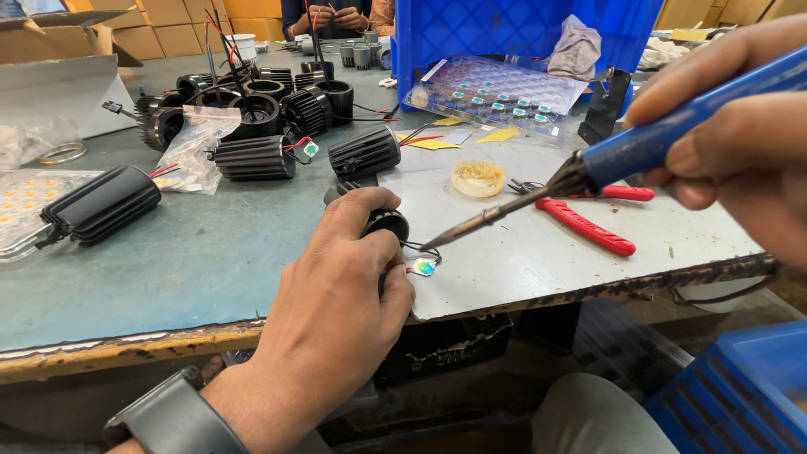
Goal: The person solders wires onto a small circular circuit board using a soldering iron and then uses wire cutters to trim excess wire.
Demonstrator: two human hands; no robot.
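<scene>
Left hand (pixel 336 294) closed over a black finned housing (pixel 382 223) at the near edge of the tabletop (pixel 193 261), pinning it against the pale work sheet (pixel 538 244). Thin wires run from the housing to a small square LED chip (pixel 424 267) lying just beside the hand.

Right hand (pixel 740 143) wrapped around the blue handle of a soldering iron (pixel 588 172); its tip sits just above the chip, possibly touching a wire, though the view is too fine to tell.

Housing looks rigid and fairly heavy, ribs giving good purchase; best held round the body. Chip and wires look light and fragile, easily dragged. Iron is safe only at the handle.

Nearby: red-handled pliers (pixel 588 227), a round tin of flux or tip cleaner (pixel 477 177), more finned housings (pixel 252 157) farther back, a clear tray of chips (pixel 496 97), blue crate (pixel 521 34).
</scene>
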